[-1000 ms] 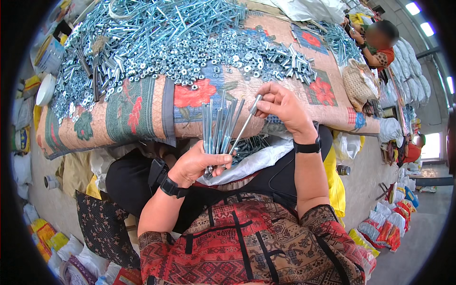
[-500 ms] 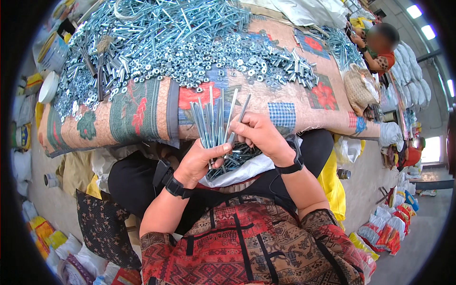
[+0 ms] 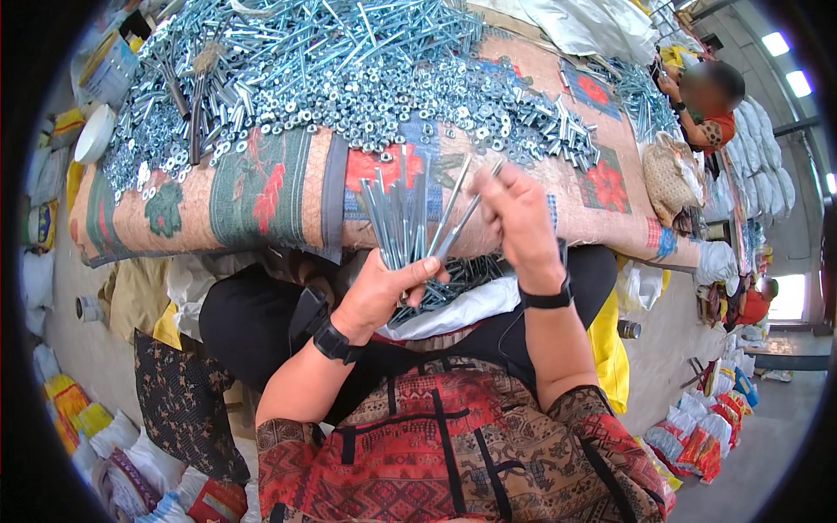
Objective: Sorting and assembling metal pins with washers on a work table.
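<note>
My left hand is closed around a fanned bundle of thin silvery metal rods, held upright over my lap. Two of the rods lean out to the right, apart from the rest. Close to the upper end of the outermost one is my right hand, raised with curled fingers. Motion smears those fingertips, so whether they grip the rod cannot be told. Below the hands, a white sack lies across my lap, with dark metal pieces on it, partly hidden by my left hand.
Ahead stands a table under a patchwork cloth, with piled rods, nuts and washers. Dark rods and a white bowl are at left. Farther right are a woven sack and another person. Packed bags line the floor.
My right hand has moved up and away from the left hand, toward the rod's upper end. The outer rods now lean in the left hand's bundle. The view has shifted slightly.
</note>
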Demonstrator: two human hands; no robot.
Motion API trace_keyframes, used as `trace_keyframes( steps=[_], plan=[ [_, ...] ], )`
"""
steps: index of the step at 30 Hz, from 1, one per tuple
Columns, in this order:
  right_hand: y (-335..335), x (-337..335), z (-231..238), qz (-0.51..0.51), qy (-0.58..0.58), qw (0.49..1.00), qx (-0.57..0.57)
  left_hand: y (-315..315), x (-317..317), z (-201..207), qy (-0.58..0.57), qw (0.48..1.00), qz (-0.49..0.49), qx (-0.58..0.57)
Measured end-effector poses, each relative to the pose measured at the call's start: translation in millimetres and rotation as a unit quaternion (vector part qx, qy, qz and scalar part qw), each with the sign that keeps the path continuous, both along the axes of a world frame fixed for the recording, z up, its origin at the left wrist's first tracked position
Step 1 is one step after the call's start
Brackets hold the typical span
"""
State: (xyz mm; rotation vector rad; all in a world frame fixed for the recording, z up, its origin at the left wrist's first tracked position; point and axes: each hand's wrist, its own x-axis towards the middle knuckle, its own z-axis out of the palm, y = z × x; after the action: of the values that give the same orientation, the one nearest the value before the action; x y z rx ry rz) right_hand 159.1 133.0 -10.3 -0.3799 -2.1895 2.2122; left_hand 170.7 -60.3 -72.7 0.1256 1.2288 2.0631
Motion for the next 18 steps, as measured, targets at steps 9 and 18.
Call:
trace_keyframes(
  steps=[9,18],
  plan=[
    [16.8,-2.4,-6.1,0.042,0.034,0.997,-0.051,-1.2,-3.3,-13.0,-0.12,0.985,-0.018,0.126],
    [-11.5,13.9,-36.0,0.118,-0.047,0.99,-0.066,1.9,-2.8,-13.8,-0.131,0.982,0.018,0.138]
  ],
)
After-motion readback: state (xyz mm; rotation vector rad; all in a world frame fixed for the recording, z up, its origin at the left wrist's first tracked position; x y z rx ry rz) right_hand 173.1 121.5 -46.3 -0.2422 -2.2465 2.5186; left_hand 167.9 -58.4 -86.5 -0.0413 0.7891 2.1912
